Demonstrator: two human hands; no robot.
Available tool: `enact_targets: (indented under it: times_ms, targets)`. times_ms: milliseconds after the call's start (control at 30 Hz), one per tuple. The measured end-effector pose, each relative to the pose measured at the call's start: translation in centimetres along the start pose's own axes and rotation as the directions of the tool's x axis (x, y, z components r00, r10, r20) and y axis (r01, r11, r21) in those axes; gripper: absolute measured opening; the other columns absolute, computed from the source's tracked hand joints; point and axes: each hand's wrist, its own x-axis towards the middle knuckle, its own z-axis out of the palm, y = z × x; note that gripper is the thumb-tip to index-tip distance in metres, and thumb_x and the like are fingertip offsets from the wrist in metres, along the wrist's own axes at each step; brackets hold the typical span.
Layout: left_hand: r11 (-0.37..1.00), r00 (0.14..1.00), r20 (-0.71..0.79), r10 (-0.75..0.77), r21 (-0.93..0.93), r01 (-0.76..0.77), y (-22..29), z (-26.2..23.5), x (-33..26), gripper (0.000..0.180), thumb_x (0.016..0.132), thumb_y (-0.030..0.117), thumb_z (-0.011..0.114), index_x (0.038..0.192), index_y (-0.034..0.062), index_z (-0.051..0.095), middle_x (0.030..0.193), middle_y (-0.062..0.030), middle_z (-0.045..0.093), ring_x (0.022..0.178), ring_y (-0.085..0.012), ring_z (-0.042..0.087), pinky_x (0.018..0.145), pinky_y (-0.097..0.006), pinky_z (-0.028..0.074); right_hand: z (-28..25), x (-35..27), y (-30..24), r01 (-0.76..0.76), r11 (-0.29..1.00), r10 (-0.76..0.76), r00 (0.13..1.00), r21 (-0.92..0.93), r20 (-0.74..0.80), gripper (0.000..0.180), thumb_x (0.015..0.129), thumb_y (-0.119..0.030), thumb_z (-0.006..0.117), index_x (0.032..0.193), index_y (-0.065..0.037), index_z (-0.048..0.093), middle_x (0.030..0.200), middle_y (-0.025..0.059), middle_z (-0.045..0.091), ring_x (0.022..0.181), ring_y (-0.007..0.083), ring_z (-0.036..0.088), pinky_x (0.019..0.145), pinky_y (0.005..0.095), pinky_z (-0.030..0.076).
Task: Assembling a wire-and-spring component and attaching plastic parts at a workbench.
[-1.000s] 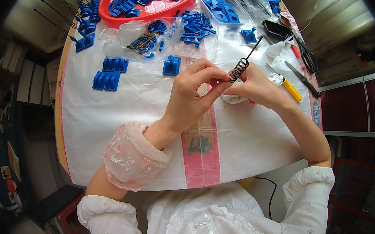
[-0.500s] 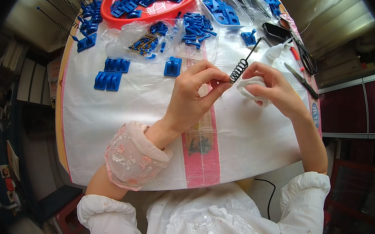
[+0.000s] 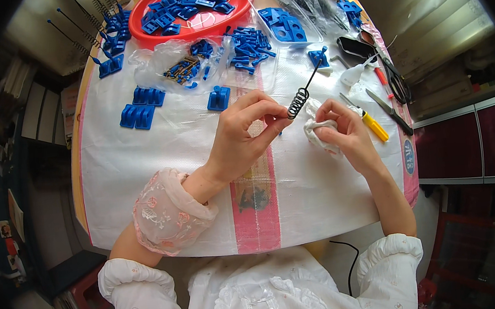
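Note:
Between the thumb and fingers of my left hand [image 3: 243,126] is a black coil spring [image 3: 298,103] with a long straight end. That end slants up to the right, toward a small blue part [image 3: 319,58] on the table; whether its tip carries a blue knob I cannot tell. A speck of blue shows just under my left fingertips. My right hand [image 3: 345,132] is closed on a crumpled white tissue [image 3: 319,137], to the right of the spring and apart from it.
Blue clip-like parts [image 3: 138,116] and a blue base [image 3: 218,98] lie left. Behind are a red basin [image 3: 139,31], small blue levers [image 3: 249,46] and a clear box [image 3: 315,36]. A yellow-handled tool [image 3: 375,127], knife [image 3: 389,111], scissors [image 3: 395,80] and white squeeze bottle [image 3: 352,75] lie right.
The tissue in my right hand has come away from the spring, downward. The spring has shifted left with my left hand. A yellow-handled tool, hidden before, now shows beside my right hand.

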Motion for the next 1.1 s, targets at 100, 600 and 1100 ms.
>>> enact_targets:
  times_ms: [100,600,1100]
  targets:
    - [1.000,1.000,0.002,0.015,0.009,-0.015,0.1,0.0,0.1,0.013,0.080,-0.002,0.074,0.091,0.0014,0.069,0.086,-0.0040,0.062,0.076,-0.0118,0.059,0.068,-0.024,0.047,0.4,-0.1,0.4,0.104,0.969,-0.090,0.993,-0.224,0.072,0.013,0.080,-0.002,0.059,0.093,-0.004,0.057,0.082,0.0009,0.058,0.076,0.0064,0.053,0.067,0.0223,0.042]
    - [0.999,1.000,0.001,0.024,0.029,-0.024,0.1,-0.1,0.1,0.012,0.080,-0.001,0.074,0.090,0.0012,0.068,0.085,-0.0041,0.061,0.075,-0.0122,0.058,0.067,-0.025,0.047,1.9,0.1,1.1,0.554,0.431,-0.541,0.791,-0.712,0.287,0.021,0.068,0.008,0.062,0.085,-0.004,0.059,0.090,0.0066,0.060,0.089,0.0274,0.057,0.078,0.0391,0.048]
    - [0.999,0.999,-0.023,0.049,0.010,-0.048,0.3,0.0,0.1,0.012,0.079,-0.002,0.073,0.090,0.0005,0.069,0.084,-0.0051,0.062,0.074,-0.0146,0.060,0.065,-0.027,0.048,1.7,-0.3,1.3,0.525,0.265,-0.539,0.776,-0.809,0.326,0.018,0.068,-0.006,0.073,0.082,-0.006,0.060,0.087,0.0069,0.058,0.086,0.0241,0.057,0.076,0.0368,0.046]
